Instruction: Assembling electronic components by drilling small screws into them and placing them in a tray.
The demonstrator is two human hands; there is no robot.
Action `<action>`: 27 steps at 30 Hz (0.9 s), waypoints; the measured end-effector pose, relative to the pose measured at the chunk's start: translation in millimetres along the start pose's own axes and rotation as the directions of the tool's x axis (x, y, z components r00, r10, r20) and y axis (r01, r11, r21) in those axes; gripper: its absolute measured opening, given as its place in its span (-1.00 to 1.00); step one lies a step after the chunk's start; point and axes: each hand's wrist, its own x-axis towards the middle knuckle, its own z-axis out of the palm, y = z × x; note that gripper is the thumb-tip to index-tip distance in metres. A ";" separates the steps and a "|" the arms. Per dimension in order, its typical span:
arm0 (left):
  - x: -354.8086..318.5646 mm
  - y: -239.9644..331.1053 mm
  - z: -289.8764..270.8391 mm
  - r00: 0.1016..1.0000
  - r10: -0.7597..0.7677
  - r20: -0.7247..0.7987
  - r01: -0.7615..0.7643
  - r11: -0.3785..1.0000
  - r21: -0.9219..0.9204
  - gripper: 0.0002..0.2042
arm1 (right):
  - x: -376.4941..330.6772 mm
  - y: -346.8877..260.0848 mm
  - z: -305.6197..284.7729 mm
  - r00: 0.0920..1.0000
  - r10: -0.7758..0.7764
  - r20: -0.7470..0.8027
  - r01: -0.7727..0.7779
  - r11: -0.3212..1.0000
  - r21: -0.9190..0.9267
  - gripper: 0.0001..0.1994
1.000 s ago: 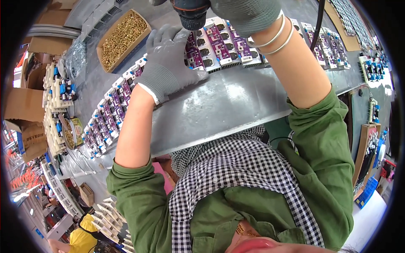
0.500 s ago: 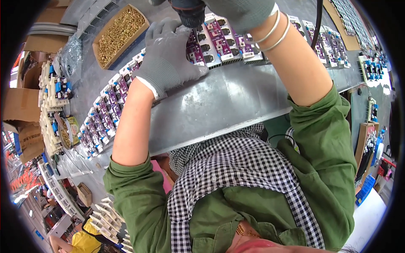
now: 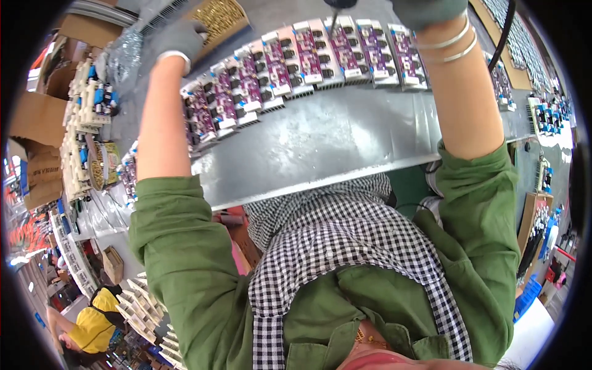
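My left hand [image 3: 179,42], in a grey glove, is at the near left edge of an open cardboard box [image 3: 245,28] of small brass-coloured screws [image 3: 219,15]. Motion smears its fingers, so whether they hold a screw does not show. My right hand [image 3: 430,11], also gloved, is partly cut off by the top edge. It grips a power screwdriver, of which only the dark front end [image 3: 339,3] and thin bit show. The bit points down over a row of purple circuit boards [image 3: 308,52] mounted on white-edged, finned metal heatsinks.
The row of boards curves across the grey metal table [image 3: 320,129]. A dark cable [image 3: 504,37] hangs at the right. Clear plastic wrap [image 3: 125,55], cream-coloured racks [image 3: 77,145] and cardboard boxes [image 3: 37,111] stand at the left. A person in yellow [image 3: 92,330] is at lower left.
My left hand has left the boards and moved left to the screw box. My right hand has shifted right with the screwdriver, uncovering more of the board row.
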 end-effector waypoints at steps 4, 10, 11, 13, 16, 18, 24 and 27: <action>6.4 10.5 15.5 0.988 -0.122 -0.094 0.115 0.990 -0.079 -0.79 | -3.6 -13.6 -3.6 0.994 0.090 -0.055 -0.089 0.996 0.015 -0.47; 14.9 1.3 -3.2 0.931 -0.270 -0.246 0.206 0.944 -0.257 -0.75 | 13.7 -14.7 -0.5 0.991 0.114 -0.065 -0.112 0.993 0.021 -0.49; 10.7 -0.5 -8.6 0.927 -0.276 -0.255 0.210 0.943 -0.257 -0.75 | 17.2 -20.4 4.3 0.987 0.148 -0.068 -0.146 0.989 0.027 -0.49; -2.2 0.9 -17.8 0.839 -0.127 -0.529 -0.095 0.923 -0.373 -0.69 | 17.2 -27.1 1.8 0.985 0.154 -0.084 -0.154 0.988 0.005 -0.49; -50.3 29.2 -22.1 0.702 0.134 -0.699 -0.234 0.971 -0.048 -0.72 | -0.6 14.6 -33.1 0.987 -0.117 0.112 0.142 0.955 -0.260 -0.58; -49.4 39.7 3.8 0.844 -0.084 -0.529 -0.142 0.917 -0.372 -0.76 | -29.6 -0.2 -34.5 0.993 -0.115 0.006 0.100 0.832 -0.545 -0.22; -168.8 41.5 -24.4 0.593 -0.267 -0.759 -0.212 0.858 -0.467 -0.74 | -177.2 -65.3 -63.7 0.818 0.421 0.391 -0.362 0.906 -0.218 -0.65; -231.2 41.8 -22.5 0.560 -0.375 -0.739 -0.211 0.798 -0.564 -0.69 | -237.1 -38.2 -35.0 0.513 0.715 0.475 -0.673 0.678 -0.295 -0.80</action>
